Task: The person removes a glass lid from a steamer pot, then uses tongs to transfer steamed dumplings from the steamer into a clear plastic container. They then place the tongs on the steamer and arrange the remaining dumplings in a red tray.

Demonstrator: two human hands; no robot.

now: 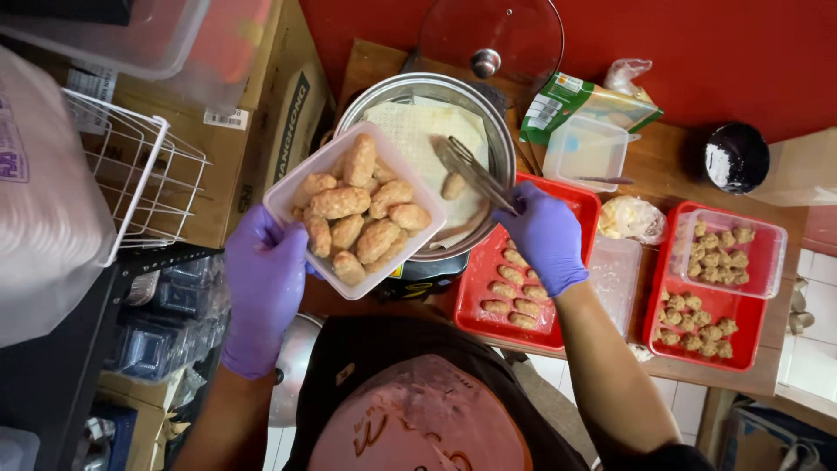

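Already the white tray (356, 209) in the left hand (264, 283) is heaped with roughly 12 golden fried pieces; that purple-gloved hand is wrapped around the tray's near-left corner, tilting it over the rim of the metal bowl (501, 131). The right hand (547, 235), closed around metal tongs (471, 170), reaches into the bowl, where 1 fried piece (452, 186) remains on the paper lining, so the moving looks nearly finished. More may sit under the tray, though that part is hidden. Just beside the right hand, a red tray (582, 202) crowds the bowl's edge; open room is scant.
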